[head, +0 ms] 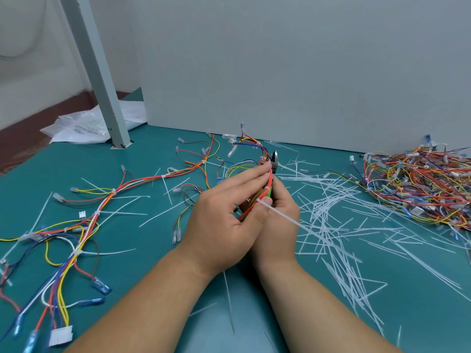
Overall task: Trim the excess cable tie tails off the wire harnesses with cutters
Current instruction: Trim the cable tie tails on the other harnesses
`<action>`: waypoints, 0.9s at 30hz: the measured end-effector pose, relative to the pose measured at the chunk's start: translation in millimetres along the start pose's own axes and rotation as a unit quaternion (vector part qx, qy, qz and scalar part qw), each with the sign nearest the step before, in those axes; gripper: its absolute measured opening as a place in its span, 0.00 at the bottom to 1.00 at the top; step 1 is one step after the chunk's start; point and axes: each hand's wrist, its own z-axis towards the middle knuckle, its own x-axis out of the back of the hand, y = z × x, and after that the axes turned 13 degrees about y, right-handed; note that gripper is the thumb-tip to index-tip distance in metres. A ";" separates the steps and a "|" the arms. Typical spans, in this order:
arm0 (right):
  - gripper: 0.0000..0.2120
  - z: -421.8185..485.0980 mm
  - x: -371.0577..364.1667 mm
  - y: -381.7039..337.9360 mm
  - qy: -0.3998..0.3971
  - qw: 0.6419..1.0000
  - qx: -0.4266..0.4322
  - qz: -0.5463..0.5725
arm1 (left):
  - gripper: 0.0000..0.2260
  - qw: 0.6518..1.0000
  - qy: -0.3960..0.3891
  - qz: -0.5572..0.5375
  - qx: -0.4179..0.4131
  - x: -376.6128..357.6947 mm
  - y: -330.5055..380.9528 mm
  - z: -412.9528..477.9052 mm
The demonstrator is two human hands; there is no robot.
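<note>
My left hand (pixel 224 220) holds a wire harness (pixel 262 189) of orange, red and white wires, its fingers laid along the bundle and its thumb pinching it. My right hand (pixel 280 220) grips green-handled cutters (pixel 274 161) behind the bundle, and their grey jaws stick out above my left fingertips. A white cable tie around the bundle has a long tail (pixel 283 217) that runs out to the right over my right hand.
Another long harness (pixel 102 207) with untrimmed ties lies at the left on the teal table (pixel 153 263). A tangled heap of harnesses (pixel 418 184) sits at the right. Several cut white tie tails (pixel 339 225) are scattered around. A grey post (pixel 102 80) and a wall panel stand behind.
</note>
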 end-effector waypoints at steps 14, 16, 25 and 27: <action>0.09 -2.1 4.0 4.4 0.007 0.997 0.044 -0.056 | 0.17 1.000 -0.001 -0.003 0.014 -0.3 2.2 -0.3; 0.09 -2.2 3.7 3.3 0.006 0.998 0.039 -0.052 | 0.17 1.000 -0.001 -0.001 0.011 -0.7 1.9 -0.3; 0.07 -1.8 0.7 1.3 0.013 0.998 0.033 -0.048 | 0.17 1.000 -0.010 -0.001 0.010 -1.2 1.3 -0.1; 0.12 -0.9 2.9 1.9 0.020 0.998 0.038 -0.055 | 0.17 1.000 -0.017 -0.003 0.010 -2.0 2.7 0.0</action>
